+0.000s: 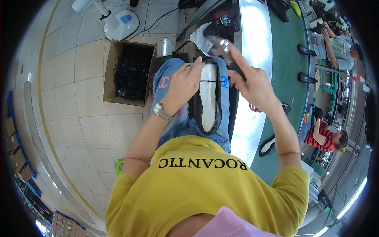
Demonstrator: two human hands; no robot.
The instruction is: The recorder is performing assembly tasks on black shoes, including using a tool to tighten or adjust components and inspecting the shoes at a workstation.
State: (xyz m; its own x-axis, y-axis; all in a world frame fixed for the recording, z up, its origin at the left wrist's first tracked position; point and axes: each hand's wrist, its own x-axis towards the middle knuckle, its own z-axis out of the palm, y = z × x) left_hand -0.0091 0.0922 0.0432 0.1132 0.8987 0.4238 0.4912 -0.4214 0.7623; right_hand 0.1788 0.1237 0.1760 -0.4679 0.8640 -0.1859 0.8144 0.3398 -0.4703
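On my lap lies a black shoe (pixel 218 112) in the making, its pale sole side turned up and its dark edge wrapped around the rim. A thin dark band crosses its middle. My left hand (pixel 185 83) is closed on the shoe's upper left edge, fingertips pinching the dark material near its far end. My right hand (pixel 254 85) grips a metal-headed hand tool (pixel 224 46) with a dark handle, just right of that far end. Motion smears the tool's head, so its exact kind and any contact with the shoe cannot be made out.
Left of my knees stands a cardboard box (pixel 109 85) filled with dark scraps. A metal-edged bench (pixel 252 98) with a green belt (pixel 286 51) runs along my right, carrying several dark shoes. Two people (pixel 341 51) (pixel 325 136) are beyond it. A white stand base (pixel 122 24) sits on the floor.
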